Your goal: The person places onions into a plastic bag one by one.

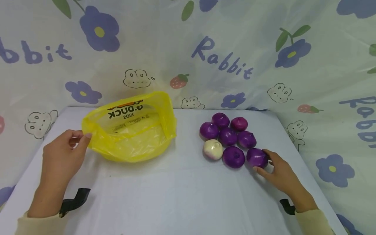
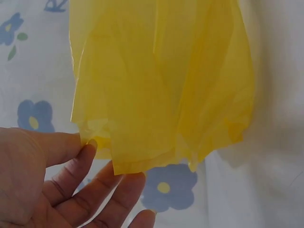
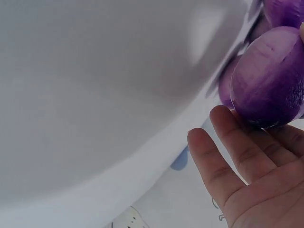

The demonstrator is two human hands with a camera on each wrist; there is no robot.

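On the left, my left hand point(image 1: 63, 156) pinches the rim of a yellow plastic bag point(image 1: 138, 151) between thumb and index finger. The bag's mouth stands wide, with dark print showing on its inner wall. In the left wrist view the bag's edge point(image 2: 142, 164) hangs at the fingertips, the other fingers loosely bent. At the right, my right hand point(image 1: 279, 171) holds a purple onion point(image 1: 257, 158) between thumb and fingers, at the near right end of a cluster. In the right wrist view this onion point(image 3: 268, 78) lies against the fingers; the thumb is mostly cut off.
Several other purple onions point(image 1: 227, 136) sit close together beside the held one, along with a redder onion point(image 1: 239, 124) at the back and a pale peeled onion point(image 1: 212, 149) at the left. A white table point(image 1: 176, 195) lies below, with a printed curtain point(image 1: 164, 42) behind it.
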